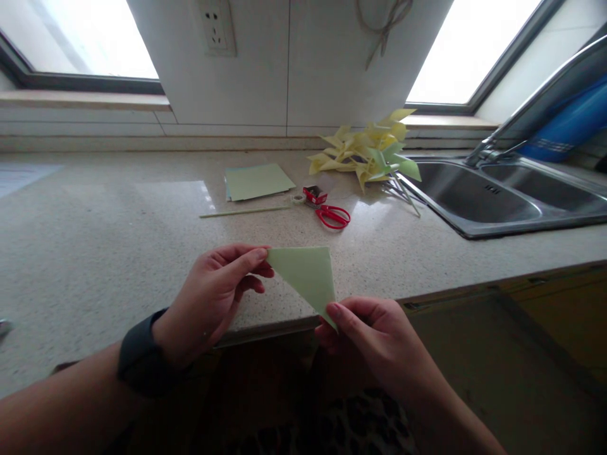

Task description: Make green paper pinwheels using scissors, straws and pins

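Note:
A pale green sheet of paper [308, 272], folded into a triangle, is held up above the counter's front edge. My left hand [218, 284] pinches its left corner between thumb and fingers. At the lower corner, my right hand [370, 325] grips the paper in the same way. Behind it on the counter lie red-handled scissors [333, 217], a small red box [315, 194] and a roll of tape [298, 199]. A thin green stick [244, 212] rests in front of a stack of green paper sheets [259, 182].
Several yellow and green paper pinwheels [365, 151] lie at the back beside the steel sink [478, 196]. A faucet [488, 148] rises behind the sink, near a blue object [569, 123]. White paper [28, 177] lies at the far left of the speckled counter [118, 253].

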Motion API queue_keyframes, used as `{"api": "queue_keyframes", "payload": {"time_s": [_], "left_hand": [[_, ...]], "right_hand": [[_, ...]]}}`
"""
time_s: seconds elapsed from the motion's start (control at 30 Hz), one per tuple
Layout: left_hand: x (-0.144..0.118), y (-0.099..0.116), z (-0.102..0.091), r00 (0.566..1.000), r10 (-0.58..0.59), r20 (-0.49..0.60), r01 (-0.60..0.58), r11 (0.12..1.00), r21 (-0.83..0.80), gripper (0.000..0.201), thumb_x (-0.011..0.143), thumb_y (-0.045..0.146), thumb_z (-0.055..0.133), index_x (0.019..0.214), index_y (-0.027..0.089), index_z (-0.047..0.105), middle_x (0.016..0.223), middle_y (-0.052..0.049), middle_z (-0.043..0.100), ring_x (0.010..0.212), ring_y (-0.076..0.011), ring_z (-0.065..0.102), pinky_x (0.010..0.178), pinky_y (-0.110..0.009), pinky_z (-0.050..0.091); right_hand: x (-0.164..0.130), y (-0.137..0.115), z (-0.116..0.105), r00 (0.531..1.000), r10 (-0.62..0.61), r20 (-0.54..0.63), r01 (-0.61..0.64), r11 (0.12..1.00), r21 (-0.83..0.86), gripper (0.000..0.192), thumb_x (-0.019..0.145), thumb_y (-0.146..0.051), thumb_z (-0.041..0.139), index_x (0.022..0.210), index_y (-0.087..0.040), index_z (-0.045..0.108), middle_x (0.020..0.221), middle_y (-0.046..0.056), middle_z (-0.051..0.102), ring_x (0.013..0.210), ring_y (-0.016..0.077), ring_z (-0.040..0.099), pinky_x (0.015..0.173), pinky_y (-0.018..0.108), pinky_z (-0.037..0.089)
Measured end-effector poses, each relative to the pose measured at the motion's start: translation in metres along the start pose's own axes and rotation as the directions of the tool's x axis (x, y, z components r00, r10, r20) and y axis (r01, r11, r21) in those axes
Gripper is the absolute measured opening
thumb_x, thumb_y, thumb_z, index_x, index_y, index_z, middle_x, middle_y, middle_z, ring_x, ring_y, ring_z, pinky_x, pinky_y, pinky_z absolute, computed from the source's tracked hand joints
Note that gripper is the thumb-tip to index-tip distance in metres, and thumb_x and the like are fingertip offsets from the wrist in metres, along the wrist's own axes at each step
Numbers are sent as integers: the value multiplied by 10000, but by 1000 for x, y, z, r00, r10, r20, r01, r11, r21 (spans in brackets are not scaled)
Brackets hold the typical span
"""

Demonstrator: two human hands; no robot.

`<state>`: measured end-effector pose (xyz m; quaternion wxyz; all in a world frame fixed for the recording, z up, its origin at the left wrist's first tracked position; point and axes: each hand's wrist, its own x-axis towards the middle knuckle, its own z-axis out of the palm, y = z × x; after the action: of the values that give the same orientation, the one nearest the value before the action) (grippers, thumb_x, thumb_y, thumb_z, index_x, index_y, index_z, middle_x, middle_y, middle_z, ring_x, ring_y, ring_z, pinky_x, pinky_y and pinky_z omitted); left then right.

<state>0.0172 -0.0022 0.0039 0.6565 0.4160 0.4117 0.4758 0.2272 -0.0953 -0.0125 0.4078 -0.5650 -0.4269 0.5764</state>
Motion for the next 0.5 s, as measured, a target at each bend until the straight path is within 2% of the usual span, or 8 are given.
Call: {"api": "queue_keyframes", "payload": {"time_s": [0.27, 0.5], "left_hand": [[-1, 2, 3, 999, -6, -31, 6, 1000, -10, 171, 723, 275, 863, 789, 138, 786, 708, -38, 734, 614, -100, 612, 522, -152, 492], [-1, 2, 1, 999, -6, -42, 5, 1000, -23, 147, 735, 262, 859, 795, 147, 790, 708, -28, 735, 622, -89, 621, 522, -133, 477]], "right_hand": [[0, 2, 1, 999, 7, 44, -7, 1000, -5, 365, 865, -531, 704, 809, -173, 753, 765, 56, 764, 665, 114, 687, 618, 203, 548], [0, 4, 0, 1000, 26, -2, -26, 1000, 8, 342, 881, -503, 695, 799, -173, 733, 750, 46, 755, 651, 116, 683, 617, 222, 550]]}}
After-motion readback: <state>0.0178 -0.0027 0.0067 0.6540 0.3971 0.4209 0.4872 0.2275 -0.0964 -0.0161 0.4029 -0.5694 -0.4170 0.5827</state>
